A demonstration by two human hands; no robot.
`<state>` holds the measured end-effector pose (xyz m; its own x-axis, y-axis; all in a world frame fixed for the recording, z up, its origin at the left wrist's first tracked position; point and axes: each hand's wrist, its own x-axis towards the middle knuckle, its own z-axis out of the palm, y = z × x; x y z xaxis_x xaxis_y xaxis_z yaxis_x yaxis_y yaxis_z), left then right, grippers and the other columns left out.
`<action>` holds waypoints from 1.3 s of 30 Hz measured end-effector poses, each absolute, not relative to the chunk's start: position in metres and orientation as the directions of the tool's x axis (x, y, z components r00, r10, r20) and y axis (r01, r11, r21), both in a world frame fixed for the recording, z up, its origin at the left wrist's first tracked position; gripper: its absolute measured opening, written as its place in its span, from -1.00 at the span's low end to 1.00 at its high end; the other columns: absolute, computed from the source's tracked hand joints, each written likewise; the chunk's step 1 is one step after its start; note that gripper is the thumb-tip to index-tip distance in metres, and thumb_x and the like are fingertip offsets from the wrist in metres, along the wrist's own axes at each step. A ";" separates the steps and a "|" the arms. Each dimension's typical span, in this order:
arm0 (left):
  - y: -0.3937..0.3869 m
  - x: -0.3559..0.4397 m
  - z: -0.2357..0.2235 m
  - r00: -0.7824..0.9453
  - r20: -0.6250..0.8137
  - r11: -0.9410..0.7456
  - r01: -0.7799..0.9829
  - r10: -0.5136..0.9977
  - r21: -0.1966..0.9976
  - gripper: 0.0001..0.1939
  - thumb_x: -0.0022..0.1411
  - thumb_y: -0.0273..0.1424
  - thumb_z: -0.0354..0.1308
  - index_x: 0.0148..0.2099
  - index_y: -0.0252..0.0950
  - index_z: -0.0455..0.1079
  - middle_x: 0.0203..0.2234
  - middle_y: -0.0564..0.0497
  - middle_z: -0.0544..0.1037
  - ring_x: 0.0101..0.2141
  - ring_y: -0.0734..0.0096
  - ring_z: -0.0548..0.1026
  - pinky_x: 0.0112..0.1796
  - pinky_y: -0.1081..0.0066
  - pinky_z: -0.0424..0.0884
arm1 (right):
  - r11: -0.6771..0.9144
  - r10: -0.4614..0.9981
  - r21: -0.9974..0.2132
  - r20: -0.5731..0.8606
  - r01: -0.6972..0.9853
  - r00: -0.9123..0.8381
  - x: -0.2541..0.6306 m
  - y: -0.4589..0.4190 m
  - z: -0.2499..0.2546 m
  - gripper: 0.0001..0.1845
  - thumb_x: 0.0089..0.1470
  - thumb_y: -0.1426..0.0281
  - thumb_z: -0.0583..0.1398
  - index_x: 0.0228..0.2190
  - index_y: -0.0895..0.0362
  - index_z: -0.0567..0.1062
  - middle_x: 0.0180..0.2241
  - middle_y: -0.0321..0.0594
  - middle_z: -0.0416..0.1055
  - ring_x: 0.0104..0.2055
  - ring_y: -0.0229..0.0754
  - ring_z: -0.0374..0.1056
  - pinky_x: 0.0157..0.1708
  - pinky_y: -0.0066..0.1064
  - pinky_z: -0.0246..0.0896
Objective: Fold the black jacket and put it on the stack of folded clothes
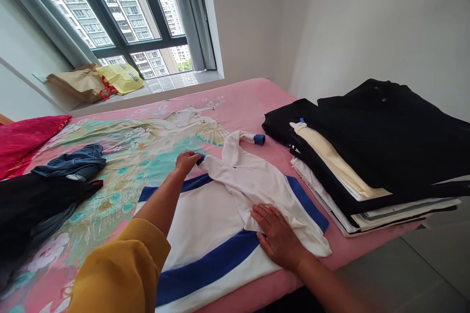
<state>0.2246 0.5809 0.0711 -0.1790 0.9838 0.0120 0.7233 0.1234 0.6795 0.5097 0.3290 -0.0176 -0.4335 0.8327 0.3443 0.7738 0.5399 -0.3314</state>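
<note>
A white polo shirt with blue bands [205, 225] lies spread on the pink patterned bedsheet [242, 102]. My left hand [186, 161], on a yellow-sleeved arm, is closed on the shirt's near sleeve at its blue cuff. My right hand [279, 235] lies flat with fingers stretched out, pressing the shirt's body near the bed's edge. The other sleeve with its blue cuff [259, 139] reaches toward the folded pile.
A stack of folded black, cream and white clothes [367, 156] sits at the right end of the bed. Unfolded dark clothes and jeans [47, 190] lie at the left beside a red cloth [25, 139]. Paper and yellow bags [99, 80] rest on the windowsill.
</note>
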 end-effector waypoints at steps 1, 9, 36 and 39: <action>0.581 0.224 0.078 -0.176 0.085 0.068 0.713 0.981 0.698 -0.76 -0.13 -0.27 0.11 -0.69 -0.24 0.20 -0.70 0.08 0.31 -0.47 0.38 0.36 -0.47 0.44 0.19 | 0.537 0.835 -0.328 0.338 0.777 -0.434 0.510 0.329 -0.018 -0.40 0.09 0.48 0.05 0.19 0.15 0.18 0.21 -0.11 0.10 0.27 -0.05 -0.05 0.24 0.00 -0.09; 0.574 0.232 0.135 0.027 0.267 -0.232 0.583 0.963 0.779 -0.71 -0.07 -0.16 0.12 -0.58 -0.30 0.33 -0.67 0.12 0.29 -0.54 0.51 0.25 -0.46 0.47 0.19 | 0.535 0.837 -0.291 0.312 0.793 -0.450 0.509 0.328 -0.021 -0.40 0.10 0.47 0.04 0.19 0.16 0.16 0.22 -0.13 0.07 0.28 -0.06 -0.08 0.24 -0.01 -0.09; 0.623 0.280 0.146 0.608 0.100 -0.570 0.780 0.787 -0.258 -0.50 0.12 -0.39 0.02 0.13 -0.05 0.22 -0.23 0.01 0.57 -0.07 0.13 0.44 0.14 -0.13 -0.49 | 0.507 0.859 -0.310 0.261 0.804 -0.441 0.501 0.329 -0.009 -0.23 -0.04 0.54 0.08 0.22 0.00 0.10 0.24 -0.13 0.01 0.28 0.12 -0.15 0.18 0.12 -0.16; 0.614 0.279 0.144 0.609 0.125 -0.576 0.786 0.783 -0.225 -0.47 0.11 -0.43 0.00 0.15 -0.06 0.21 -0.19 0.01 0.56 -0.06 0.15 0.43 0.16 -0.11 -0.44 | 0.453 0.874 -0.434 0.386 0.779 -0.294 0.513 0.338 -0.003 -0.37 0.07 0.48 0.04 0.20 0.13 0.11 0.15 -0.09 0.17 0.21 -0.01 0.02 0.15 -0.08 -0.03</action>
<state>0.2790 0.6137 0.1443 0.6095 0.7829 0.1248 0.7859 -0.5760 -0.2247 0.5127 0.3385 -0.0033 -0.2936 0.8744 0.3862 0.7788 0.4531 -0.4339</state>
